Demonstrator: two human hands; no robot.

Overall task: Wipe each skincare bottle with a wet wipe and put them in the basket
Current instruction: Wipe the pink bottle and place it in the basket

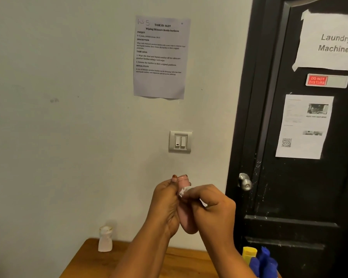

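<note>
Your forearms (141,255) come up from the bottom edge and meet in mid-air above the table, in front of the pale wall (68,117). Your left hand (167,205) has its fingers curled round a pink skincare bottle (184,221), holding it roughly upright with the cap end up. Two fingertips with dark nails show at the cap. Your right hand (213,207) has its fingers bent close together, pinching a crumpled white wet wipe (183,192) against the bottle just below the cap. The bottle is off the table, clamped between both hands, with its rounded lower end showing beneath your palms.

Below and to the left, a small white bottle (105,239) with a gold-rimmed cap stands upright on the wooden table (129,263), close to the wall and well apart from your hands. At the bottom right, beside your right forearm, a yellow-capped bottle (249,253) and blue bottles (264,261) stand close together. The frame edge cuts off what they stand in.

Behind your hands the wall carries a double light switch (180,141), and above it a printed task sheet (161,57) headed "Wiping Skincare Bottle Surfaces". To the right is a black door (301,207) with a round metal knob (245,182), a paper sign (329,43) reading "Laundry Machine", a red "DO NOT DISTURB" slider (326,80) and a printed sheet with a QR code (304,126).
</note>
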